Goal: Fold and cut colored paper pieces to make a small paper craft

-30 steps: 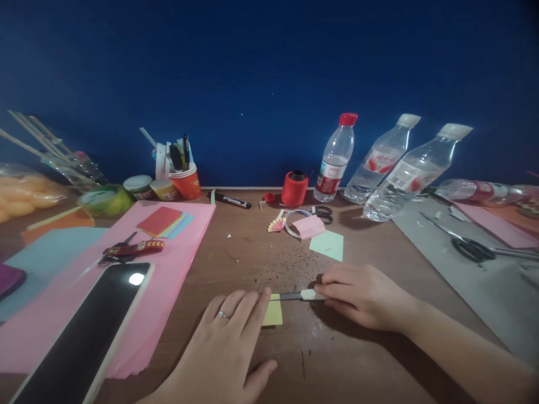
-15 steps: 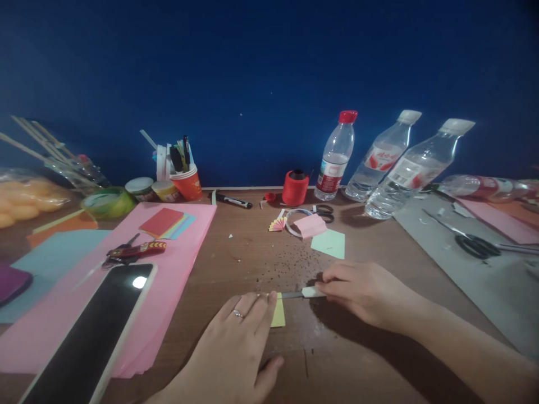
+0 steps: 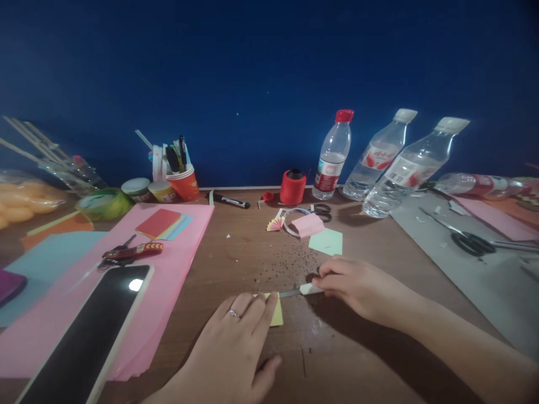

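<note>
Left hand (image 3: 236, 336) lying farther right over yellow paper (image 3: 277, 315) than one second ago, fingers side by side, thumb spreading apart, grip staying open. Right hand (image 3: 360, 286) pinching pale handle of one knife (image 3: 309, 289), blade reaching upper edge of paper on desk (image 3: 236, 280). Beyond, three bottles (image 3: 330, 168) standing, one more lying at far right; two pairs of scissors (image 3: 474, 245), one red spool (image 3: 292, 188), one phone (image 3: 84, 336) resting.
</note>
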Demonstrator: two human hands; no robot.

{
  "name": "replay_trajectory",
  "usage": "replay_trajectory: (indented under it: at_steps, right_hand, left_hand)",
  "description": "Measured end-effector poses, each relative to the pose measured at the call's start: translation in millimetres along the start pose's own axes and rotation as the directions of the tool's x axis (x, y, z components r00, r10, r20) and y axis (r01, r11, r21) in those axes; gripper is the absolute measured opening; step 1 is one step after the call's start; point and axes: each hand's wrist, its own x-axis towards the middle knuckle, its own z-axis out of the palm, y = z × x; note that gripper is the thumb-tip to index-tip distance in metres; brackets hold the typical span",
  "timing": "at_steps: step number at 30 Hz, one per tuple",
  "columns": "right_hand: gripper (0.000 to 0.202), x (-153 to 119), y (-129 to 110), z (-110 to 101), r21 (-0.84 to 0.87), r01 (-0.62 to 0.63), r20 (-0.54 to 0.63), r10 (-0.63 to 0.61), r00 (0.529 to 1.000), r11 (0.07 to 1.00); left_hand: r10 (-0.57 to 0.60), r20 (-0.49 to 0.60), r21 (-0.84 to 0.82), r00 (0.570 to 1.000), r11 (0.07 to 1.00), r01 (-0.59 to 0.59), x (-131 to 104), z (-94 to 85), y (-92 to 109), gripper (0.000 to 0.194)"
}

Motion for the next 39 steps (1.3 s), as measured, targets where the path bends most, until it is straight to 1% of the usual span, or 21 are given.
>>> replay_trajectory:
  at_steps: [3, 13, 19, 24, 26, 33, 39]
  right_hand:
    - [0.019, 0.0, 0.9, 0.3, 0.000, 0.010, -0.018, -0.010, 1.000, 1.000]
    - [0.019, 3.9, 1.4, -0.4, -0.010, 0.017, 0.002, -0.017, 1.000, 1.000]
    - [0.019, 4.1, 4.4, 2.2, -0.005, 0.048, -0.027, -0.048, 0.998, 0.999]
    - [0.019, 4.1, 6.3, 1.8, 0.018, 0.050, -0.032, -0.049, 0.998, 0.999]
    - [0.019, 4.4, 7.1, 1.4, 0.036, 0.059, -0.034, -0.057, 0.998, 0.998]
    - [0.018, 6.0, 9.5, -1.1, 0.051, 0.069, 0.017, -0.070, 0.997, 0.996]
    - [0.016, 5.3, 13.2, 0.0, 0.043, 0.080, -0.012, -0.080, 0.997, 0.996]
  left_hand:
    - [0.003, 0.009, -0.008, 1.000, 1.000, -0.003, -0.3, 0.5, 0.0, 0.058]
    - [0.004, 0.026, -0.018, 1.000, 1.000, -0.004, 1.5, -2.8, 0.1, 0.057]
    - [0.002, 0.020, -0.010, 1.000, 1.000, -0.001, 0.4, -2.2, 1.4, 0.057]
    - [0.017, -0.038, 0.012, 0.999, 1.000, -0.017, -2.7, 2.3, -1.0, 0.057]
    - [0.026, -0.046, 0.013, 0.999, 1.000, -0.025, -2.7, 3.8, -1.6, 0.058]
    - [-0.007, 0.000, 0.014, 1.000, 1.000, 0.007, -1.2, 2.3, 1.3, 0.059]
    - [-0.011, 0.030, 0.008, 0.999, 1.000, 0.011, -0.6, -0.7, 2.8, 0.059]
